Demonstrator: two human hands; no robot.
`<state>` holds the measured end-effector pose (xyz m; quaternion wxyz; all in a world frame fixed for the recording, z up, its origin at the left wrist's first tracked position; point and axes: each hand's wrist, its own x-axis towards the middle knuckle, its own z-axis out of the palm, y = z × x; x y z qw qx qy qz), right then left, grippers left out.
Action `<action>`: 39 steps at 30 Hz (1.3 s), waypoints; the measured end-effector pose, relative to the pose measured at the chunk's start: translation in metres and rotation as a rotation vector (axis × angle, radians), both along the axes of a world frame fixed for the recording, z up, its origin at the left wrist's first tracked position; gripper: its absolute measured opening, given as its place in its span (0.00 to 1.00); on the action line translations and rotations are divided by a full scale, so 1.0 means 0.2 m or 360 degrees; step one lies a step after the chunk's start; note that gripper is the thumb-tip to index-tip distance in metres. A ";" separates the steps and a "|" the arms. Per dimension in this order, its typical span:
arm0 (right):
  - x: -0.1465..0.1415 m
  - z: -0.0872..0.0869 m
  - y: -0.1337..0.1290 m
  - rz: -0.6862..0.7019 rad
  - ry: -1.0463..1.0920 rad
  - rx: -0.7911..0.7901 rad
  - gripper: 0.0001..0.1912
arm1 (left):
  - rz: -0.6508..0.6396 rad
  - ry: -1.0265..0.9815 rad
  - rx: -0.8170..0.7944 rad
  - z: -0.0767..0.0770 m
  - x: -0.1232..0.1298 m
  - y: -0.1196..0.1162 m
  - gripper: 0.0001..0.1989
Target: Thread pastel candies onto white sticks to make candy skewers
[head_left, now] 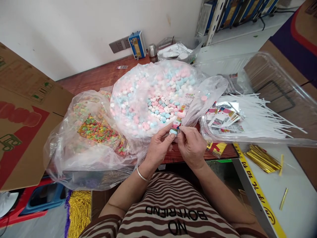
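Observation:
Near the table's front edge, my left hand (158, 145) pinches the lower end of a small stack of candies (180, 118) between thumb and fingers. A pale blue candy (173, 131) shows at its thumb tip. My right hand (192, 144) meets the stack from the right, its fingertips pressed together at a small dark bit too small to make out. Just beyond the hands lies a big open plastic bag (131, 99) of pink, white and blue candies. To its left sits a clear bag (81, 148) of small colourful rings.
A clear tray (247, 140) on the right holds white sticks (262, 115) and printed packets (221, 115). Gold ties (264, 158) lie on a lower surface at right. A cardboard box (27, 115) stands left. A metal flask (153, 53) and a blue box (137, 45) are at the back.

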<state>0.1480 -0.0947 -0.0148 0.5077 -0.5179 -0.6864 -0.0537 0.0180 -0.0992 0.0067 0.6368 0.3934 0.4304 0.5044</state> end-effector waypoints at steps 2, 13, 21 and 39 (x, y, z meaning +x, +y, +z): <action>0.00 0.01 -0.01 0.0044 0.0079 -0.0044 0.09 | 0.0000 -0.0052 -0.0023 -0.01 0.00 0.00 0.24; -0.01 0.01 0.00 0.0363 0.0073 -0.0033 0.07 | 0.0212 -0.0044 0.0024 0.00 0.00 0.03 0.20; -0.04 -0.03 0.01 0.0053 0.0133 -0.0033 0.06 | 0.0225 -0.0237 -0.0061 0.03 0.00 0.03 0.19; -0.06 0.01 0.02 0.0262 -0.0321 0.0136 0.08 | 0.0379 -0.0477 -0.0161 -0.01 -0.03 0.08 0.22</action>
